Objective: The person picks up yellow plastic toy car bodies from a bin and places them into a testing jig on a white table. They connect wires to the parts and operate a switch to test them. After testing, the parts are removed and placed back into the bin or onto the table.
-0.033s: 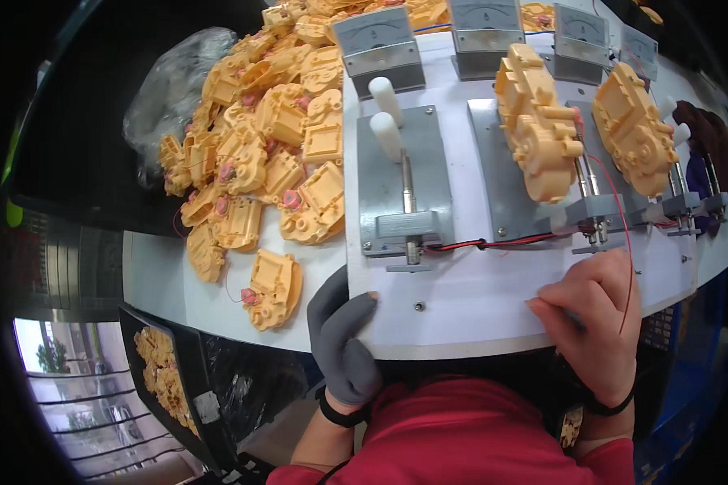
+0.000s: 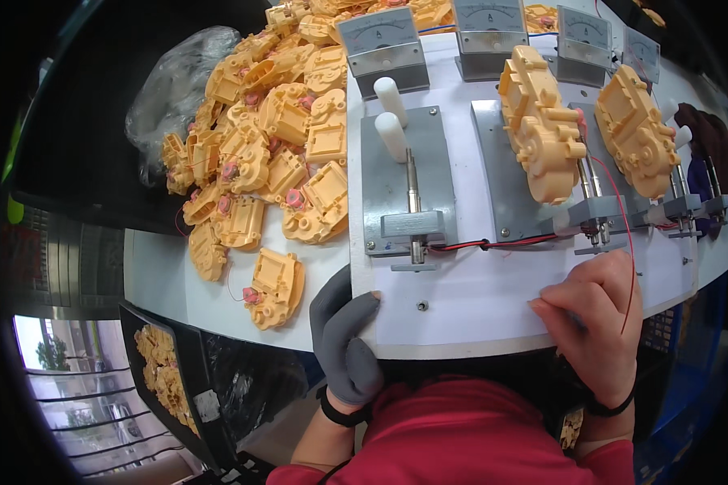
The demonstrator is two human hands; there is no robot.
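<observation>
My left hand (image 2: 346, 343), in a grey glove with a bare fingertip showing, rests at the white board's (image 2: 469, 331) front left edge. Its fingers are curled and nothing shows in them. At the front right edge, my bare right hand (image 2: 594, 323) is loosely closed; no object is visible in its fingers. A thin red wire (image 2: 626, 242) hangs down across it from a yellow plastic gear housing (image 2: 542, 141) on the middle fixture. Another yellow housing (image 2: 637, 129) sits on the fixture to its right. The left grey fixture (image 2: 416, 182) bears two white pegs and metal pins, without a housing.
Many yellow housings (image 2: 283, 113) with pink parts are heaped left of the board; one housing (image 2: 275, 287) lies apart, nearer me. Several analogue meters (image 2: 384, 48) line the back. A small toggle switch (image 2: 422, 305) stands near the front edge. A bin (image 2: 194, 372) sits below left.
</observation>
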